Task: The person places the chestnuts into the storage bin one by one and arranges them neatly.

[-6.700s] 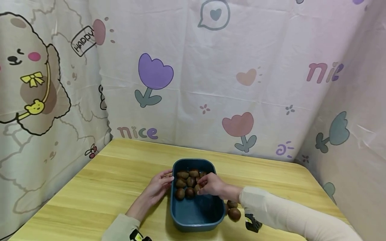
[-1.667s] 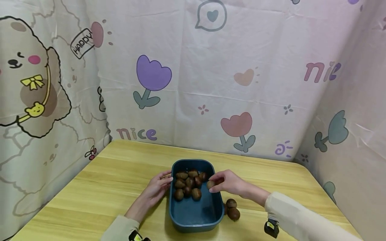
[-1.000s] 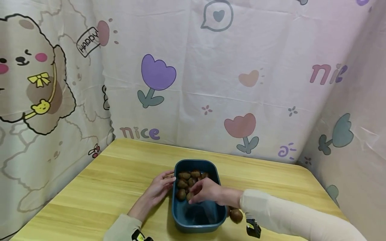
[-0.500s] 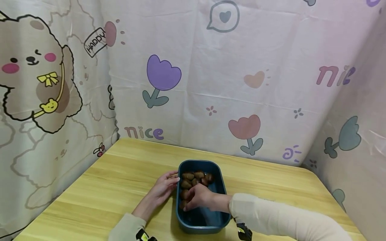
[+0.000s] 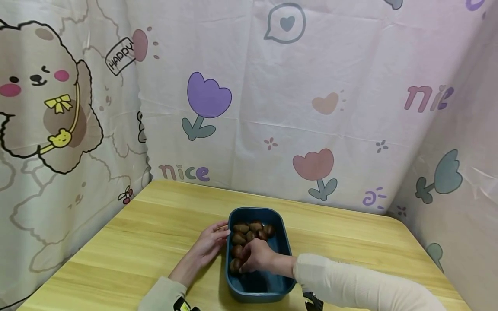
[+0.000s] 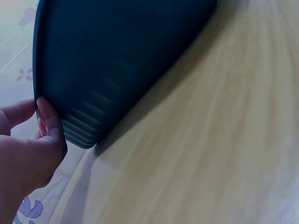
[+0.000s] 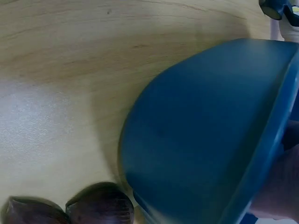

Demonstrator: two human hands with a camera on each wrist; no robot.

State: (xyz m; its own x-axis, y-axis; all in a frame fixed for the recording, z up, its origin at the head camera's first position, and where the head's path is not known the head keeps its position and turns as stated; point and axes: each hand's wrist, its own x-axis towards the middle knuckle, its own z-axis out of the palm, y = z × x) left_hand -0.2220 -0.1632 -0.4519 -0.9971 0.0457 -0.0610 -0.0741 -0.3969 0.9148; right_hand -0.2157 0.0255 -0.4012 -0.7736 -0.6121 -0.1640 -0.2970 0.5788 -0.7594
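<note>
A dark blue rectangular box (image 5: 260,297) stands on the table with several brown chestnuts (image 5: 242,228) in its far and left parts. Thumb and fingers of my left hand (image 5: 210,242) pinch its left rim, as the left wrist view confirms. My right hand (image 5: 258,256) reaches down inside the box. Its fingertips are beside a chestnut (image 5: 234,266) at the front of the left row, with the thumb drawn back from it. The hand covers part of the chestnuts behind it. In the right wrist view, the box wall (image 7: 196,126) hides the right fingers.
Two chestnuts (image 7: 100,205) lie on the table close outside the box in the right wrist view; in the head view the right arm hides them. A patterned curtain (image 5: 249,142) hangs behind the wooden table (image 5: 183,203).
My right hand has carried a chestnut from above the right rim across to the left row, moved it nearer the front and drawn its thumb back. My left hand has stayed on the rim.
</note>
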